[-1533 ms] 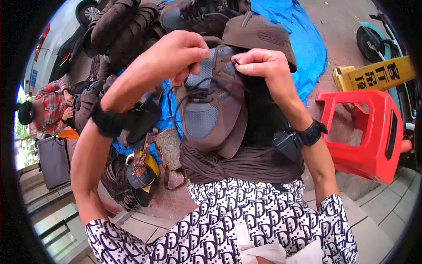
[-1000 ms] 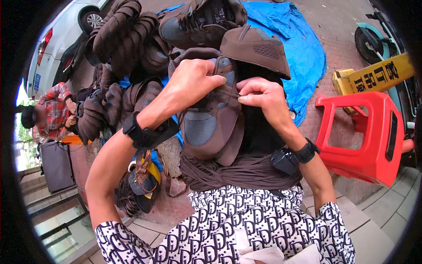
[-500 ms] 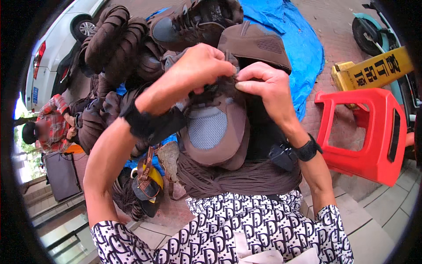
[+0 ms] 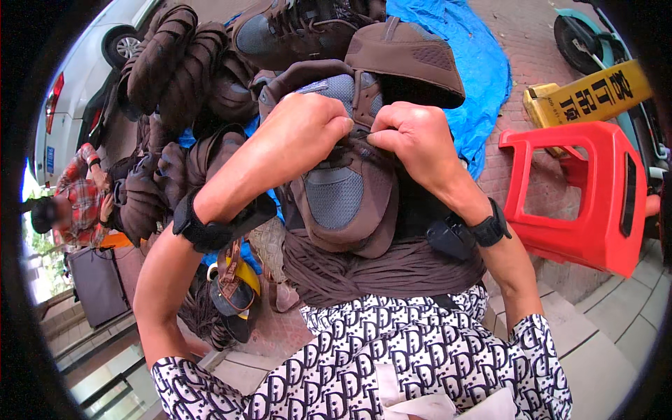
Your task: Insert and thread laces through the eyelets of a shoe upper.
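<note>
A brown shoe upper (image 4: 334,196) with a blue-grey mesh toe lies over my lap, its toe toward me and its padded collar away from me. My left hand (image 4: 304,129) is closed in a pinch over the left side of its lace opening. Opposite it, my right hand (image 4: 413,136) pinches with thumb and forefinger at the right eyelet row. A dark shoelace runs between the fingertips; its ends are hidden. Across my lap hangs a thick bundle of brown laces (image 4: 357,273). Just beyond the hands sits another brown upper (image 4: 406,56), with a perforated patch.
Stacks of nested uppers (image 4: 164,63) fill the far left, and a laced one (image 4: 294,31) lies at the back. Blue sheeting (image 4: 469,63) spreads beneath them. To the right are a red plastic stool (image 4: 574,189) and a yellow sign (image 4: 595,94). Another person (image 4: 77,192) handles uppers at left.
Both hands have come lower, toward the middle of the upper, and my left hand has shifted left. The tongue and collar beyond them now show. The upper's toe has tipped slightly.
</note>
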